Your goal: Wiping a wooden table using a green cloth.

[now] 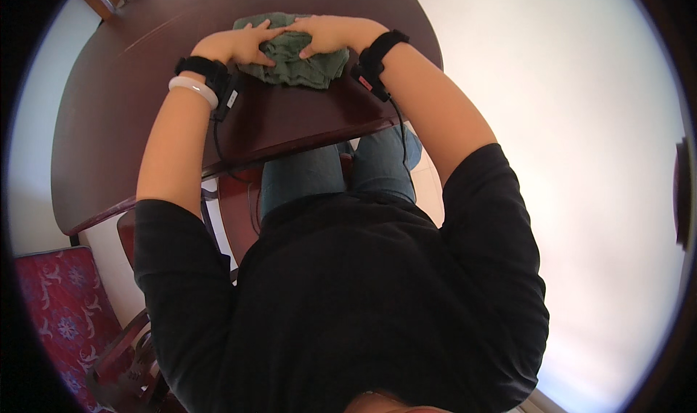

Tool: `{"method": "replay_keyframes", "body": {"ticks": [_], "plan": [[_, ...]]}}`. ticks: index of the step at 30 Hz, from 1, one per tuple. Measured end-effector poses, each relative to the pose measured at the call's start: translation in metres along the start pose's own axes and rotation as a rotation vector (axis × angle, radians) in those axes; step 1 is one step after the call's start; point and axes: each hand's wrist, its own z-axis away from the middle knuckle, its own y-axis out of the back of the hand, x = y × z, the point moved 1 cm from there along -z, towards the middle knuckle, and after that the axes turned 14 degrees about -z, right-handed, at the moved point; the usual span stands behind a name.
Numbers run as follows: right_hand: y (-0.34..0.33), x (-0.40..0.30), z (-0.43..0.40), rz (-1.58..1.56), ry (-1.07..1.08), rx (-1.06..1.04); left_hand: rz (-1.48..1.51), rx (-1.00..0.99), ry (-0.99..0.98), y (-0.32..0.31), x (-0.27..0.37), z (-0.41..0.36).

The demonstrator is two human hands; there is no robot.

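Note:
A crumpled dark green cloth (pixel 291 59), towel-like in texture, lies bunched on the dark red-brown wooden table (pixel 163 97). My left hand (pixel 245 44) rests on its left part, with fingers spread and thumb apart. From the right, my right hand (pixel 321 34) lies over the cloth's upper right part, its thumb on the folds. The fingertips of both hands meet or overlap near the cloth's upper middle. Neither hand shows a clear grip on the fabric; its underside is hidden.
A strapped black device (pixel 215 81) sits on my left wrist beside a pale bangle (pixel 193 89); another device (pixel 375 64) is on my right wrist. Cables hang from both. A pale wall (pixel 572 141) stands to the right. A red patterned cushion (pixel 65 315) and wooden chair (pixel 120 358) are lower left.

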Motion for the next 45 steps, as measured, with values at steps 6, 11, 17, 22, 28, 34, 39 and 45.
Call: {"method": "replay_keyframes", "body": {"ticks": [6, 11, 17, 22, 28, 34, 39, 45], "plan": [[0.0, 0.009, 0.0, -0.038, 0.013, 0.104, -0.021, 0.129, 0.001, -0.011, -0.01, -0.013], [0.003, 0.02, -0.009, -0.089, -0.023, 0.158, -0.033, 0.238, -0.009, -0.018, -0.019, -0.024], [-0.021, 0.031, -0.003, -0.04, 0.089, 0.213, -0.043, 0.182, 0.012, -0.024, -0.009, -0.023], [-0.017, 0.029, 0.004, -0.031, 0.073, 0.169, -0.04, 0.197, -0.018, -0.023, -0.003, -0.022], [-0.021, 0.015, 0.051, -0.077, 0.183, 0.088, -0.072, 0.237, -0.132, -0.022, 0.026, 0.02], [-0.035, -0.042, 0.156, -0.093, 0.22, -0.08, -0.057, 0.15, -0.227, -0.031, 0.105, 0.115], [-0.037, -0.039, 0.152, -0.138, 0.253, -0.101, -0.103, 0.194, -0.257, -0.032, 0.099, 0.114], [-0.015, -0.01, 0.117, -0.147, 0.215, -0.114, -0.182, 0.167, -0.217, -0.03, 0.082, 0.067]]}}
